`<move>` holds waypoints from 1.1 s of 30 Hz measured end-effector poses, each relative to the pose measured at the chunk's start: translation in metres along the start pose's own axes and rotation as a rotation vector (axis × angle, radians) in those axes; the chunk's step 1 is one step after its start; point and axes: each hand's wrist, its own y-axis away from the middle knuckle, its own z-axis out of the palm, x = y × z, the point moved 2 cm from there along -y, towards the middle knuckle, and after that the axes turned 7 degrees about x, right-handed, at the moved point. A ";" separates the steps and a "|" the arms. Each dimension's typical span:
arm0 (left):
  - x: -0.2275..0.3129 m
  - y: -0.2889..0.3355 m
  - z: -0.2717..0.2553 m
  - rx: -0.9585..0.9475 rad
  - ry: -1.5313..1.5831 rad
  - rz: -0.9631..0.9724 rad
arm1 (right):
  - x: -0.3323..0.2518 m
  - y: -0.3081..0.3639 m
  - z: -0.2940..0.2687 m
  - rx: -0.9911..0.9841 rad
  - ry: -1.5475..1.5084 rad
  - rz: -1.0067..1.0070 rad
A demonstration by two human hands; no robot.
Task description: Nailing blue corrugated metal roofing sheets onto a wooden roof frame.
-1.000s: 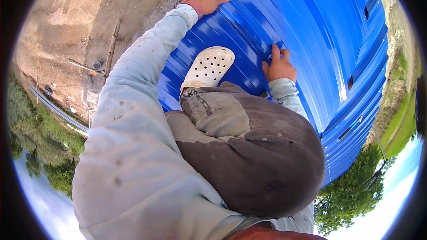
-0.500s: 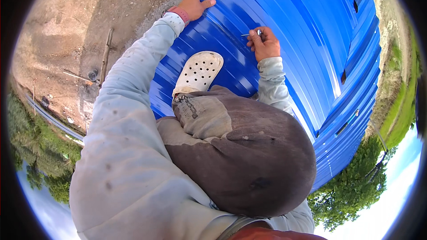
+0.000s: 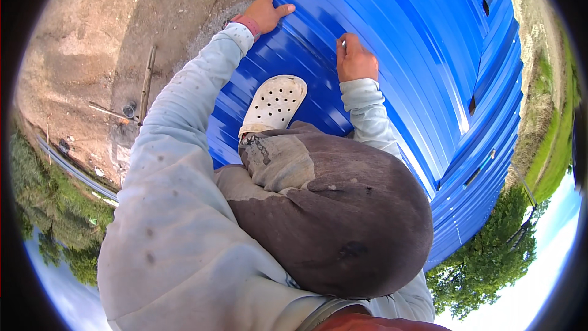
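Note:
Under me is a blue ribbed metal roofing sheet (image 3: 318, 18). My left hand (image 3: 266, 13) grips its left edge, thumb on top and fingers around the rim, partly hidden. To the right, my right hand (image 3: 358, 60) is closed low over the ribs. A small metal fastener (image 3: 344, 43) barely shows between its thumb and fingers; its thin shank is mostly hidden now. Between my arms a white clog (image 3: 278, 101) with round holes is planted on the sheet, below a bent knee in brown trousers (image 3: 361, 208).
Past the left edge, bare dirt ground (image 3: 79, 37) lies well below, with a wooden pole (image 3: 147, 83) on it. More sheets overlap at the right, with dark gaps (image 3: 472, 105) along the seam. A long-handled tool (image 3: 481, 168) rests farther right. Trees (image 3: 484, 270) stand beyond.
My right hand has moved slightly left and turned, its fingers closing so the fastener is now mostly hidden. My left hand stays at the sheet's edge, slightly lower in view.

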 end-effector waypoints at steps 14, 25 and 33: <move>-0.007 -0.004 0.003 0.010 -0.009 -0.011 | 0.028 0.044 0.002 0.132 -0.216 -0.141; -0.011 -0.006 0.007 0.018 0.075 -0.008 | 0.006 0.024 0.031 -0.069 -0.143 0.082; -0.005 -0.001 0.004 0.022 0.092 0.011 | 0.005 0.016 0.031 -0.100 -0.086 0.033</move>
